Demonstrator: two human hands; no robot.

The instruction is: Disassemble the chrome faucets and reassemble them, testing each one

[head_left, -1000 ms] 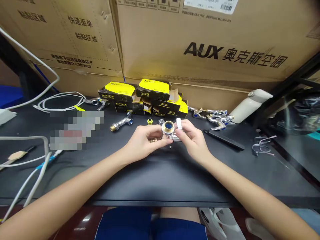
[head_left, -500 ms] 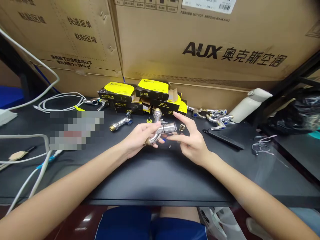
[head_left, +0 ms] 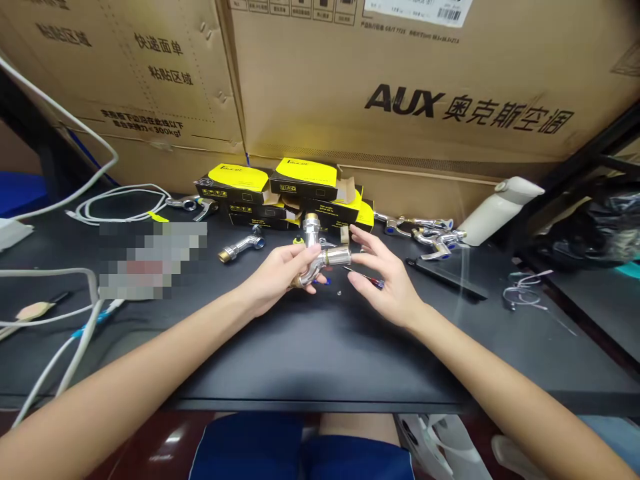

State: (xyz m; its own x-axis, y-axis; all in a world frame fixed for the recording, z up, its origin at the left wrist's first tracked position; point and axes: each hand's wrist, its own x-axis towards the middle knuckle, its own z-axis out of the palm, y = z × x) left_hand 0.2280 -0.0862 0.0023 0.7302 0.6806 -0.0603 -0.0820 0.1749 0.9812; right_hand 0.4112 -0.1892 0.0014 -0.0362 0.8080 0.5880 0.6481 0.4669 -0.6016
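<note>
My left hand [head_left: 280, 277] is closed around a chrome faucet body [head_left: 311, 233], thumb on top, holding it just above the black tabletop. One brass-tipped branch points up and away; the ribbed cylindrical end lies toward the right. Beside that end, my right hand [head_left: 390, 283] has its fingers spread, a fingertip at or almost at the cylinder's rim; whether it touches I cannot tell. Partly behind the right hand lies a thin screwdriver [head_left: 367, 277]. Another chrome faucet piece [head_left: 243, 248] with a brass end rests left of the hands.
Black-and-yellow boxes [head_left: 305, 175] are stacked at the back against a large cardboard box [head_left: 425, 60]. Several chrome faucet parts [head_left: 435, 240] and a white bottle [head_left: 500, 210] stand or lie at the right, near a black strip-like object [head_left: 447, 279]. White cables [head_left: 93, 320] run along the left.
The right fingers have shifted around the cylinder's end, with thumb and fingers wider apart. The faucet body has turned slightly in the left hand. The screwdriver now shows by the right hand.
</note>
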